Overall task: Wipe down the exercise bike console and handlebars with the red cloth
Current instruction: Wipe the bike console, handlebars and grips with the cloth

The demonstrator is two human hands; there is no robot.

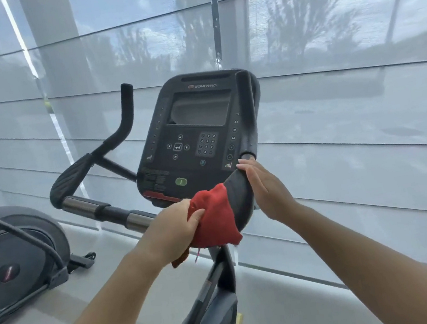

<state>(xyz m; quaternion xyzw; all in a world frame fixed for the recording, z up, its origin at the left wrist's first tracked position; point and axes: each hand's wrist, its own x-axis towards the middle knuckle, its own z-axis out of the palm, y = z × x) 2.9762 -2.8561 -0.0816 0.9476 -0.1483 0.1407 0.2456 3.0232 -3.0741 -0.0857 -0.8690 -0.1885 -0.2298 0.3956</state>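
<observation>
Left grip point(173, 229) bunched round red cloth point(215, 224), pressing it on right handlebar point(239, 196) below console point(198, 136). Right grip point(265, 190) flat, fingers straight, resting on bar. Cloth looks soft, light, floppy; I judge wadded hold best.

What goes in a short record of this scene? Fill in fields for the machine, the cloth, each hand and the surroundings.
Machine: exercise bike with a dark console; green button near its bottom
Cloth: red cloth, bunched, against the padded right handlebar
Left hand: left hand holds the cloth
Right hand: right hand, fingers straight, flat on the same handlebar's outer side
Surroundings: sheer window blind behind; another machine on the left
</observation>
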